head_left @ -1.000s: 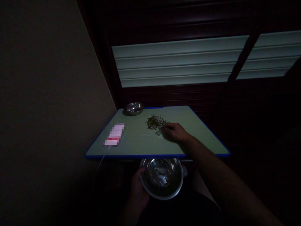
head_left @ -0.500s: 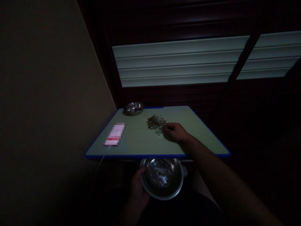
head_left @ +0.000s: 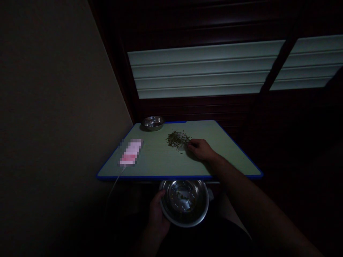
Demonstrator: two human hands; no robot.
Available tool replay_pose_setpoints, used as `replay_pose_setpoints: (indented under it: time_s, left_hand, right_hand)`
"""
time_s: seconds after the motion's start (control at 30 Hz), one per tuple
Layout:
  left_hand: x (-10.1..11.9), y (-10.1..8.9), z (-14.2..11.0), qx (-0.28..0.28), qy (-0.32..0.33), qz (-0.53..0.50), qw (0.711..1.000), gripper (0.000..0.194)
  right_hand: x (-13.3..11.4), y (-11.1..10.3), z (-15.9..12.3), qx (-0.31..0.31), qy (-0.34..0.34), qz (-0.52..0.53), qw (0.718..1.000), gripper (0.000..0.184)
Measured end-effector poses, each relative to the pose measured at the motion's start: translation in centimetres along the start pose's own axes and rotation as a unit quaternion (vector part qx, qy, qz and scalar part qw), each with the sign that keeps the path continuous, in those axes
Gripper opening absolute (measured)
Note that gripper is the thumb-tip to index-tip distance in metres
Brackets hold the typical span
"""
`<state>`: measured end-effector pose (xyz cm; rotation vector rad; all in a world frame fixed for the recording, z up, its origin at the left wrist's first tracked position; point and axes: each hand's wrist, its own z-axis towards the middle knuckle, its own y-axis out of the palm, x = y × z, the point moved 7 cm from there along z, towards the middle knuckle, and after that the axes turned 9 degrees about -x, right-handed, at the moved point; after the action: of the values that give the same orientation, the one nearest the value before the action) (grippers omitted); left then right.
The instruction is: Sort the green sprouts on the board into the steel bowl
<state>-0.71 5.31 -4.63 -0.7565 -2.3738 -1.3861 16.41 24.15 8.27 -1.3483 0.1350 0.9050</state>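
Observation:
A small pile of dark green grains [head_left: 177, 138] lies on a pale green table with a blue rim [head_left: 160, 176]. My right hand [head_left: 200, 149] rests on the table at the pile's right edge, fingers curled with the tips touching the grains. Whether they pinch anything is too dark to see. Below the table's front edge my left hand [head_left: 157, 214] grips the rim of a steel bowl [head_left: 184, 202] that has a few grains in its bottom.
A small steel dish [head_left: 152, 122] stands at the table's back left corner. A lit phone [head_left: 130, 152] with a white cable lies on the left side. A wall runs along the left, and slatted shutters stand behind the table.
A small pale patch of grains beside my right fingertips is gone from the table. My right hand has shifted very slightly towards the pile. The left hand and bowl have not moved.

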Motion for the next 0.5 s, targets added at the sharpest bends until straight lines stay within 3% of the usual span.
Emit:
replay_pose_setpoints:
  time_s: [0.5]
  left_hand:
    - [0.04, 0.09, 0.01, 0.0, 0.006, -0.004, 1.0, 0.019]
  right_hand:
    - [0.01, 0.7, 0.23, -0.025, -0.027, 0.045, 0.998, 0.018]
